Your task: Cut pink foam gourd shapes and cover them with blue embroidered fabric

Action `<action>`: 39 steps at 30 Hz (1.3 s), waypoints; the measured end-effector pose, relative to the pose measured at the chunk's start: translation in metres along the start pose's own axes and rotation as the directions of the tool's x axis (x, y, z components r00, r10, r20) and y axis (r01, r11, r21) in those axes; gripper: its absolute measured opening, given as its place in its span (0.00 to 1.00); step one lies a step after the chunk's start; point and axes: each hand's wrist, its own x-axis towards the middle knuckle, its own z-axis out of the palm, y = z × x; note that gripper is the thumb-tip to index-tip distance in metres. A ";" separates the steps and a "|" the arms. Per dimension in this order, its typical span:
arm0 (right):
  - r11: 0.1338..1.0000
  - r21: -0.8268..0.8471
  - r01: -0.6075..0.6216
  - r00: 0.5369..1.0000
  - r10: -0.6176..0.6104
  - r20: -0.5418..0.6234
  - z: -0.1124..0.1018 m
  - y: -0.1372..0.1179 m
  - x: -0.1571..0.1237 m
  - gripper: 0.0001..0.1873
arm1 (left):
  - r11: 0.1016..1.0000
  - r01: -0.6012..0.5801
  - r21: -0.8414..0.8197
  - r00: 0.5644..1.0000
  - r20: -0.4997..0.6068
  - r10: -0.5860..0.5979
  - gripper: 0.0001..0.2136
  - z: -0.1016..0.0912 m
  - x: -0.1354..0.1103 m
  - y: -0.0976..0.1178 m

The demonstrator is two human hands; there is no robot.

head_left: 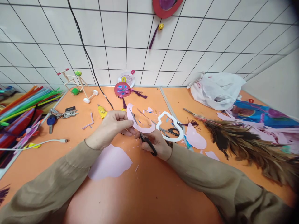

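My left hand [118, 124] pinches a curved strip of pale pink paper [142, 128] above the table. In my right hand [160, 144] are black-handled scissors [149, 146], their blades at the underside of the strip, close to my left fingers. How far the blades are apart is hidden. Below my left wrist lies a pink paper piece [111, 163] with a wavy edge. Just beyond my right hand is a white wavy-edged paper ring [159, 123], with a second pair of black-handled scissors [174, 132] lying inside its outline.
Paper scraps [149, 109] litter the orange table. A yellow glue gun [102, 111], keys [64, 114] and a white cable [53, 140] lie left, near colourful pipe cleaners [30, 101]. Brown feathers [240, 140], a pink cutout [195, 137] and a white plastic bag [215, 90] are right. Tasselled ornaments [122, 89] rest by the wall.
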 end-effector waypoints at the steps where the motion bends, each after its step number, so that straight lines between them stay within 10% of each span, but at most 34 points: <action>1: 1.000 -0.003 -0.005 1.000 0.005 -0.002 0.000 0.000 0.000 0.16 | 1.000 0.002 -0.003 1.000 -0.001 -0.002 0.04 0.000 0.000 0.000; 39: 0.999 0.001 -0.049 0.999 0.049 0.023 -0.002 0.003 -0.001 0.21 | 0.999 0.019 0.026 1.000 0.005 -0.019 0.03 0.004 -0.001 0.004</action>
